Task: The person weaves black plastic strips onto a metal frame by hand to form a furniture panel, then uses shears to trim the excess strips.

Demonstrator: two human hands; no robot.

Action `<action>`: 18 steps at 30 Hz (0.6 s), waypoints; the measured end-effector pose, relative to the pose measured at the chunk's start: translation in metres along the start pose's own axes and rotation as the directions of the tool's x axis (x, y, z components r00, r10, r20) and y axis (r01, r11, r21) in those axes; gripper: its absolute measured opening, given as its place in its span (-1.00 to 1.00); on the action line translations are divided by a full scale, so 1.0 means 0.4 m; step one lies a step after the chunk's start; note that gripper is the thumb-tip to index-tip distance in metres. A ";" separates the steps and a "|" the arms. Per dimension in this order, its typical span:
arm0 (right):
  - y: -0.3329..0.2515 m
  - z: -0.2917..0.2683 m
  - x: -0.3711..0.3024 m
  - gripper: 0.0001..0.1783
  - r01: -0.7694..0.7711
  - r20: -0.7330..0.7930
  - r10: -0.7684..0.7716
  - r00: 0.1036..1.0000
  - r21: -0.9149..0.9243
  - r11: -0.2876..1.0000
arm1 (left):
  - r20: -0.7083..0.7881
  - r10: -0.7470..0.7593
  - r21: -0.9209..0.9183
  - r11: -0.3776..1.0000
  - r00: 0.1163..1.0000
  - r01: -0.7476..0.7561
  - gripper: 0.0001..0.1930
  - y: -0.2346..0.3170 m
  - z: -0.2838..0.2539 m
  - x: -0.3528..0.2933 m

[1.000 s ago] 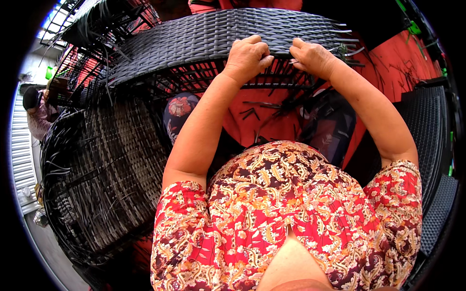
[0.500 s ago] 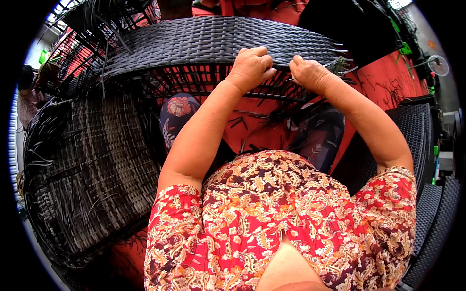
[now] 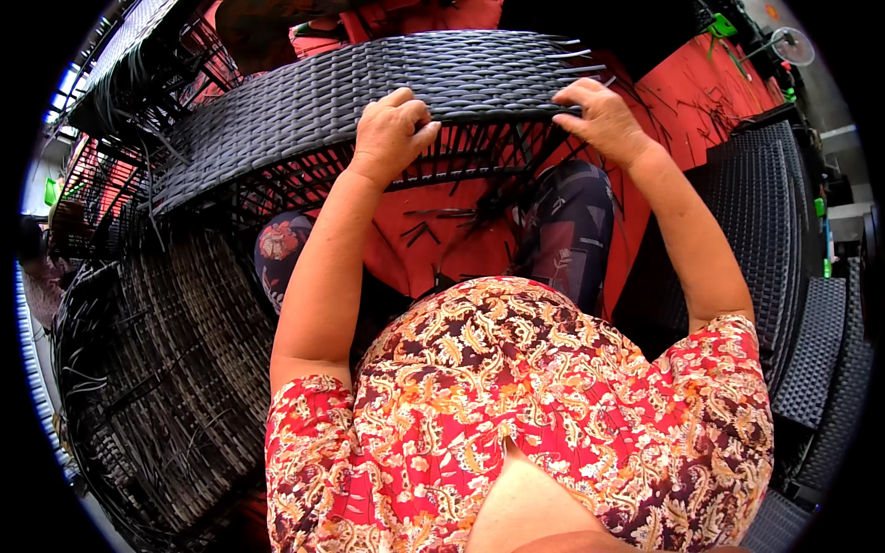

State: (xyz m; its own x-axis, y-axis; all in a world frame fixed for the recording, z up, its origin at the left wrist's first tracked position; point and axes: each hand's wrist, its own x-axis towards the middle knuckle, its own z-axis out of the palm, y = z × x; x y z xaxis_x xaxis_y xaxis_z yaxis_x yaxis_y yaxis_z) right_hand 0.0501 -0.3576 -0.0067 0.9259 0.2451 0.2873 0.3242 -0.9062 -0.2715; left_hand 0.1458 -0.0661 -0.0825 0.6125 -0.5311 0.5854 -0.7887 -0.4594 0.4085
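Observation:
A dark grey woven wicker panel (image 3: 313, 88) on a black frame lies across in front of me. Its weave curves down toward the left, and several loose strand ends (image 3: 581, 66) stick out at its right end. My left hand (image 3: 392, 138) is closed over the panel's near edge, knuckles up, with its fingertips hidden. At the right end, my right hand (image 3: 604, 122) is at the same edge, just below the loose strands. Its fingers reach left, with the thumb apart below them.
A brownish woven wicker piece (image 3: 175, 341) with frayed strands leans at my left. Dark woven panels (image 3: 756, 203) are stacked on the right. Cut strands (image 3: 419, 230) litter the red floor (image 3: 387, 249) between my legs. Another black-framed wicker piece (image 3: 120, 83) stands at far left.
My hands have moved farther apart. The right hand's fingers have spread from a pinch. The whole scene has shifted in view, the panel sitting farther left and more slanted.

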 end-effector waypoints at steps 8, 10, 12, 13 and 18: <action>-0.010 0.118 0.013 -0.63 0.101 0.022 -0.100 0.995 -0.324 0.941 | 0.072 -0.030 0.005 1.000 0.997 0.029 -0.80 0.004 -0.014 -0.002; -0.022 0.128 0.018 -0.65 0.135 0.020 -0.138 0.990 -0.388 0.912 | 0.067 -0.028 0.009 1.000 0.997 0.028 -0.80 0.003 -0.013 -0.003; -0.034 0.140 0.031 -0.66 0.171 0.037 -0.174 0.984 -0.480 0.860 | 0.077 -0.054 0.011 0.999 0.996 0.053 -0.79 0.000 -0.014 -0.002; -0.040 0.144 0.041 -0.65 0.164 0.065 -0.152 0.986 -0.516 0.840 | 0.082 -0.067 0.012 0.998 0.994 0.066 -0.79 -0.001 -0.014 -0.001; -0.031 0.160 0.057 -0.68 0.294 0.155 -0.253 0.955 -0.601 0.743 | 0.130 -0.152 -0.019 0.988 0.980 0.156 -0.81 -0.004 -0.012 0.007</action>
State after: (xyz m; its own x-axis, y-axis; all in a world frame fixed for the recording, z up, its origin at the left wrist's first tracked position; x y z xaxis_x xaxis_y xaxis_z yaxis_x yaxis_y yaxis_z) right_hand 0.0797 -0.3185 -0.0556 0.8322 0.5169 0.2006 0.3972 -0.8083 0.4347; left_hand 0.1484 -0.0632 -0.0781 0.7270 -0.5428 0.4206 -0.6844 -0.5232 0.5078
